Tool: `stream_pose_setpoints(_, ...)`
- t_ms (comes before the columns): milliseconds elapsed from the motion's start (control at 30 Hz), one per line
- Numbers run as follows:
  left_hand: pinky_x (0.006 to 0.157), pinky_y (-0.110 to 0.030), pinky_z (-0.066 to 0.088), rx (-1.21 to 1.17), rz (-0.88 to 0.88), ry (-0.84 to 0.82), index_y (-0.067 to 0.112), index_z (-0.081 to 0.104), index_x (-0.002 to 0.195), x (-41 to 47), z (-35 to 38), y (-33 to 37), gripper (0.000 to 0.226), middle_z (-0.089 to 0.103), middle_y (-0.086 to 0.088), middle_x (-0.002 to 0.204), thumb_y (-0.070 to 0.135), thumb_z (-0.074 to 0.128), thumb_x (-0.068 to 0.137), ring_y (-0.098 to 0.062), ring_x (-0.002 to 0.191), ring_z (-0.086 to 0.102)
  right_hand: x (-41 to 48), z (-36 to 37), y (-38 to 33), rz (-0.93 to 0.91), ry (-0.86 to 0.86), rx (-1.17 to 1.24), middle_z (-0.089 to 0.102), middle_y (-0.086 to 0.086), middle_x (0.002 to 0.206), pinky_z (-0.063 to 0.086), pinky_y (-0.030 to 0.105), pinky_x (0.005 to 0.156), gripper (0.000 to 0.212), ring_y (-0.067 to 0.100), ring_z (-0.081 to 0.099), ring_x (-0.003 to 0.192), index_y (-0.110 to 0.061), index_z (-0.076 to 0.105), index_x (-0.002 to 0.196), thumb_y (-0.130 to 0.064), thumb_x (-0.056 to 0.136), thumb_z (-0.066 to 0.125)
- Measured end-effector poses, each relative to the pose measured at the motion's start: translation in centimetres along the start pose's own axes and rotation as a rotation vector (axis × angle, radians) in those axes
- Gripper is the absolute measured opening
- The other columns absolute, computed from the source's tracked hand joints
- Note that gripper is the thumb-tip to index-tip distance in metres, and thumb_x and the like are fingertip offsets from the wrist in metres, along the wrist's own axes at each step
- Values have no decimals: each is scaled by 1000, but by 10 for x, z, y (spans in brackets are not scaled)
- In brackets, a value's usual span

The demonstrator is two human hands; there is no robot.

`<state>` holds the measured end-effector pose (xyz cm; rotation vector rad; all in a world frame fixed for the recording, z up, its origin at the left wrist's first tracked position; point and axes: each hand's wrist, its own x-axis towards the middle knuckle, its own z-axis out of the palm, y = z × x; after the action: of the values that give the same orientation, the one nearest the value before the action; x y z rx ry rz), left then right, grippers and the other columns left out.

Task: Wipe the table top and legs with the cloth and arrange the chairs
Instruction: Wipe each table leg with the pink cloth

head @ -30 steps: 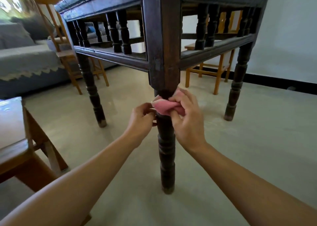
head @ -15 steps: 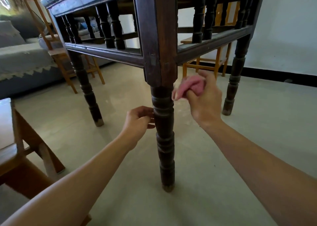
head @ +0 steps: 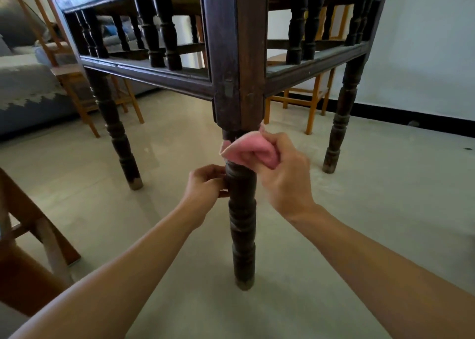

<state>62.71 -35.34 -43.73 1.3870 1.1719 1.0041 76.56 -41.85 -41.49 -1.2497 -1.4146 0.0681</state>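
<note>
A dark wooden table (head: 237,55) with turned spindles fills the upper view, and its near corner leg (head: 243,225) stands straight ahead of me. My right hand (head: 285,176) grips a bunched pink cloth (head: 250,149) and presses it against the top of the leg's turned part, just under the square post. My left hand (head: 207,184) is curled against the left side of the same leg, a little lower, its fingertips hidden behind the wood. Two more table legs (head: 117,133) (head: 339,122) stand on the pale floor behind.
A light wooden chair (head: 308,99) stands behind the table on the right, another (head: 77,81) on the left by a grey sofa (head: 23,81). A brown wooden chair or stool (head: 28,251) is close at my lower left. A white wall with dark skirting (head: 411,117) runs along the right.
My right hand has brought the pink cloth back from the right of the leg onto the top of its turned part. My left hand stays against the leg's left side.
</note>
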Motion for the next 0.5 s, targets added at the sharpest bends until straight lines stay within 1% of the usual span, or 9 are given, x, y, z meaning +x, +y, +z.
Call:
stream_pose_setpoints(33,75,-39,60,7,-10,-2,1,69,91,-1,-2,0,18,72,-15,87,-10,55,86,-31,87,70,3,-3,8,29,-5,13,67,-2,95,58,37,80,27,11,65,86,-11,62,110,-19,86,72)
stream_pose_setpoints(100,78,-40,59,25,-28,22,3,68,92,0,-6,3,17,72,-14,87,-8,56,87,-30,87,70,13,-9,19,197,35,66,65,-5,85,59,45,73,12,16,66,79,-19,62,98,-17,88,69)
stream_pose_setpoints(167,77,-37,59,41,-30,45,4,68,94,0,-8,4,17,72,-13,87,-6,56,88,-28,86,70,21,-16,26,301,139,61,62,-6,84,58,49,74,13,19,65,80,-24,61,95,-15,91,67)
stream_pose_setpoints(200,77,-36,59,50,-26,49,5,67,95,-1,-7,4,16,72,-12,87,-5,56,88,-27,86,70,22,-18,23,260,188,40,60,-8,86,57,47,75,14,18,64,82,-23,62,100,-12,91,65)
stream_pose_setpoints(267,77,-37,59,84,-5,51,7,68,92,-1,-4,3,15,72,-11,87,-4,58,88,-27,87,70,13,-10,2,62,220,58,58,-14,93,58,37,79,21,8,62,87,-19,60,113,-10,94,59)
stream_pose_setpoints(333,77,-41,59,119,47,67,6,69,90,0,-2,2,16,72,-11,85,-5,58,86,-27,85,70,-9,6,-12,-96,152,81,65,-5,105,57,31,85,25,8,64,97,-18,57,125,-19,101,49)
stream_pose_setpoints(367,77,-41,60,135,75,85,6,69,90,1,0,4,17,72,-10,84,-6,58,86,-27,83,70,-22,14,-4,-104,98,38,66,3,113,55,30,90,32,11,64,104,-17,55,132,-24,102,46)
stream_pose_setpoints(400,75,-40,60,154,102,105,6,68,91,1,1,6,18,72,-9,83,-7,56,86,-26,83,70,-32,16,9,-65,22,-36,67,5,116,53,28,92,34,12,64,105,-17,56,132,-25,100,47)
stream_pose_setpoints(500,65,-22,58,248,194,133,14,65,95,-2,3,13,23,70,-3,84,-4,51,90,-19,82,68,-41,-1,58,330,-353,-284,67,-2,86,53,29,76,12,11,62,79,-21,69,100,-21,97,57)
